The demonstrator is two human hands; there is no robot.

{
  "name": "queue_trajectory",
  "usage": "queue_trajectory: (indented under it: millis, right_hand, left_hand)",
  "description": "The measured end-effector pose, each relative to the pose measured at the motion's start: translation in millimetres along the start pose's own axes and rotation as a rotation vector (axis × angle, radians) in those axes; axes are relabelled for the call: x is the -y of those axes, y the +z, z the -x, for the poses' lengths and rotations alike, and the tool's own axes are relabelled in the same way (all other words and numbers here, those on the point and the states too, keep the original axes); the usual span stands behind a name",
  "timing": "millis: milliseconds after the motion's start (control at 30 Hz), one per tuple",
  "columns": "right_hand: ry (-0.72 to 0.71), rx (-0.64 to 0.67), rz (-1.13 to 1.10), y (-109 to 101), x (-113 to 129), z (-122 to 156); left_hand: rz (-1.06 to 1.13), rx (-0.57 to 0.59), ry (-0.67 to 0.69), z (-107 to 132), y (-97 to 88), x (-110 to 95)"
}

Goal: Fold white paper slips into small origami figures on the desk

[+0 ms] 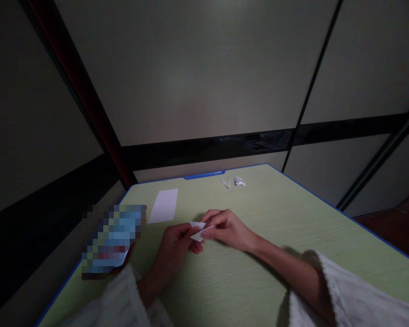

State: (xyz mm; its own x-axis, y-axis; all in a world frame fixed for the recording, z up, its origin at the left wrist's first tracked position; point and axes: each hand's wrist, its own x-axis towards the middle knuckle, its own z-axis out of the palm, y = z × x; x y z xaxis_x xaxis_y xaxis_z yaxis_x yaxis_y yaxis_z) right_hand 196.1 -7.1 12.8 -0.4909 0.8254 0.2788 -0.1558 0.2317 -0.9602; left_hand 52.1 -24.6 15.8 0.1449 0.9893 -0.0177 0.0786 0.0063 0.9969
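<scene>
Both of my hands hold one small folded piece of white paper (198, 230) just above the green table (252, 281). My left hand (176, 249) pinches its lower left part with closed fingers. My right hand (225, 228) pinches its right edge between thumb and fingertips. Both wrists come out of white knitted sleeves.
A flat white sheet of paper (164, 205) lies on the table left of my hands. Two small folded paper pieces (239, 181) sit near the far edge. A blurred-out object (113, 240) rests at the table's left edge. Walls with dark trim stand close behind the table.
</scene>
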Motion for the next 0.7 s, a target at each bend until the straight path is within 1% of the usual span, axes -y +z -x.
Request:
queue_trajectory:
  millis: [167,267,500,700]
  right_hand:
    - [0.103,-0.108,-0.091,6,2,-1]
    - [0.124,-0.141,-0.100,8,4,-1]
    - [0.104,-0.163,0.017,6,2,-1]
    - [0.081,-0.138,0.166,2,6,0]
  left_hand:
    - [-0.021,-0.081,0.022,4,2.1,-7]
    - [-0.031,-0.086,0.015,6,3.4,-9]
    - [0.074,-0.027,-0.082,5,5.2,-5]
    - [0.254,0.090,-0.111,1,3.2,3]
